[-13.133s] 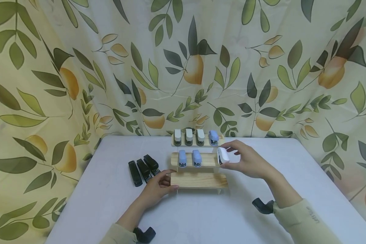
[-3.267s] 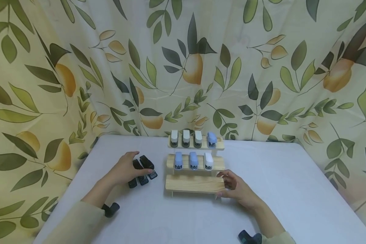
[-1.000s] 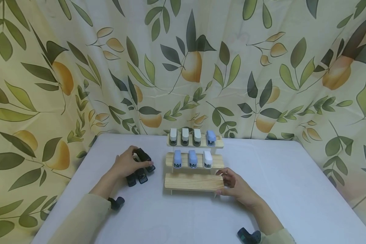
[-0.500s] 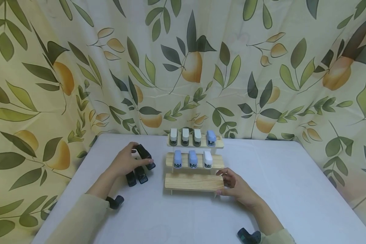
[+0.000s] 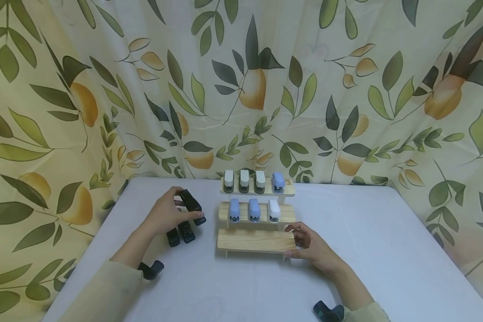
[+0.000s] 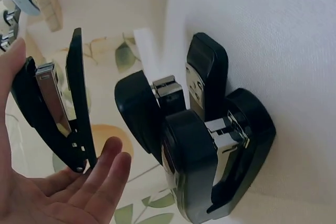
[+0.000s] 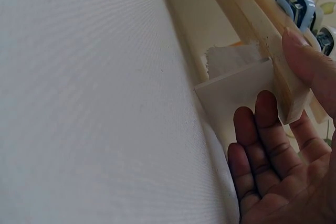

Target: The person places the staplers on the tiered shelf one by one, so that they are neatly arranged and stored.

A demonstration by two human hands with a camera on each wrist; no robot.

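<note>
My left hand pinches a black stapler between thumb and fingers. The left wrist view shows this held stapler tilted and apart from the two others. Those two black staplers, one nearer and one farther left, rest on the table, partly hidden by the hand. With thumb and fingers, my right hand grips the right end of the lowest step of a wooden tiered rack. In the right wrist view the thumb lies on the board's end, fingers curled under it.
On the middle step stand two blue staplers and one white stapler. Several white-topped staplers and a blue one stand on the top step. A patterned curtain hangs behind the white table.
The right hand has left the white stapler on the middle step and taken the rack's lowest step. The left hand has moved from the rack to the black staplers, gripped one and raised it slightly.
</note>
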